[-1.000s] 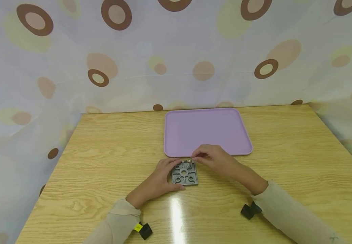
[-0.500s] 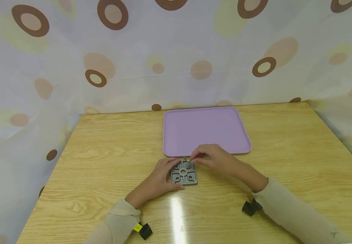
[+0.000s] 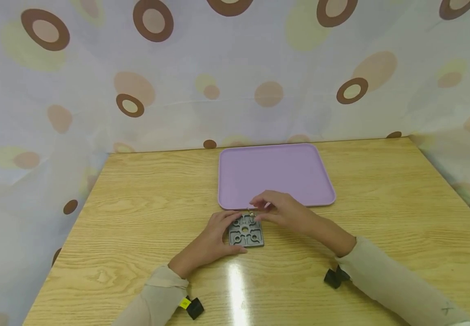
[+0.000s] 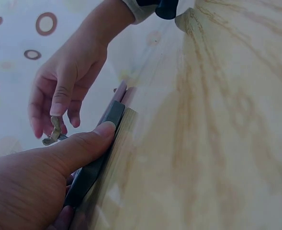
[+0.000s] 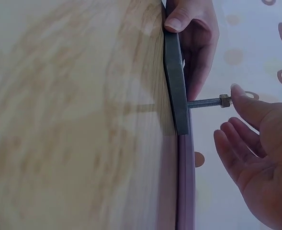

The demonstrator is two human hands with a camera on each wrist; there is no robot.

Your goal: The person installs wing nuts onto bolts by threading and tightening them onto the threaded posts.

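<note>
A square grey metal plate (image 3: 245, 237) with a recessed pattern lies on the wooden table. My left hand (image 3: 212, 240) grips it from the left, thumb along the near edge and fingers at the far edge. From the plate's far right corner rises a threaded bolt (image 5: 204, 103), with a brass wing nut (image 4: 55, 127) near its tip. My right hand (image 3: 285, 212) is beside the nut. In the right wrist view its thumb (image 5: 248, 103) is at the nut, while the other fingers are loosely bent and apart from it.
Just behind the plate lies a purple tray (image 3: 275, 174) on the table (image 3: 145, 194). A patterned curtain (image 3: 235, 63) stands along the back and sides of the table. Small black devices (image 3: 194, 309) are worn at both wrists.
My right hand's fingers have parted from the thumb and lifted off the wing nut, which now shows more plainly. The left hand and the plate have stayed in place.
</note>
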